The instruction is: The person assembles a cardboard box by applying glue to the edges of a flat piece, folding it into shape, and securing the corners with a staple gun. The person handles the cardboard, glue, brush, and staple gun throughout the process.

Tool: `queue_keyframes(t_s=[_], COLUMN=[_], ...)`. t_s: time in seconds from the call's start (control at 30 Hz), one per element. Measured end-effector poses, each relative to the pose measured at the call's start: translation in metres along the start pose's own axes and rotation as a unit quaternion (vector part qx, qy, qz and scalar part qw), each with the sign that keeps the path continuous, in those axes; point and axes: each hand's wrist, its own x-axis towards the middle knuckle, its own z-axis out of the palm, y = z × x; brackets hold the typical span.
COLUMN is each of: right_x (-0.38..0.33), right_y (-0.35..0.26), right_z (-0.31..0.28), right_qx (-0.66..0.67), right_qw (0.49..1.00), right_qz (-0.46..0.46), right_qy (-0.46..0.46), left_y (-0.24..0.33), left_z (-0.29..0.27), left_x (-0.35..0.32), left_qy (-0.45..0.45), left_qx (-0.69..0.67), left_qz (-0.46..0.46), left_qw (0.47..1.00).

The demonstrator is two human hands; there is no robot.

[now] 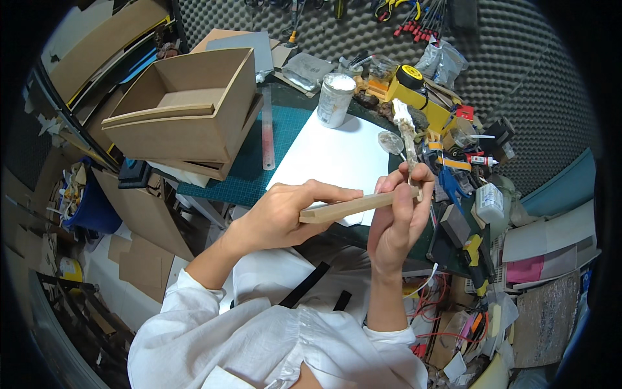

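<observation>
Both my hands are raised over the near edge of the table, with a pale wooden strip [346, 209] held level between them. My left hand [278, 211] grips its left end, index finger stretched along the top edge. At the other end my right hand [398, 217] is closed, its thumb against the strip. A slim stick crusted with white [407, 129] stands up from my right fingers; whether it is a brush I cannot tell. Beneath the strip, white paper [330, 159] lies on the green cutting mat [295, 107]. An uncapped tub with white contents [335, 100] stands on the paper.
An open wooden box [175, 107] sits at the far left of the table, near a steel ruler [267, 133]. A small round clear lid [391, 142] lies right of the paper. Tools, a yellow case [421, 100] and a white bottle [489, 203] crowd the right side.
</observation>
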Motion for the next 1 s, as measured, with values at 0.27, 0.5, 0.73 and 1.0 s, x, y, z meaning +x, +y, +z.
queue_keyframes(t_s=[0.27,0.5,0.73,1.0], right_x=[0.000,-0.006,-0.012,-0.015], right_y=[-0.006,-0.001,-0.001,-0.001], right_z=[-0.007,-0.007,-0.006,-0.007], right_qx=[-0.020,-0.030,-0.028,-0.046], right_qw=[0.999,0.999,1.000,0.999], right_qz=[-0.014,-0.029,-0.003,-0.013], right_qy=[-0.041,0.012,-0.002,-0.017], left_y=[0.009,0.015,-0.002,0.002], left_z=[-0.005,0.006,0.005,0.006], left_x=[-0.004,0.003,0.005,0.009], left_qy=[0.010,0.091,0.076,0.103], left_qx=[-0.033,-0.140,-0.192,-0.160], left_qz=[-0.040,0.029,0.119,0.131], left_qw=[0.999,0.985,0.971,0.973])
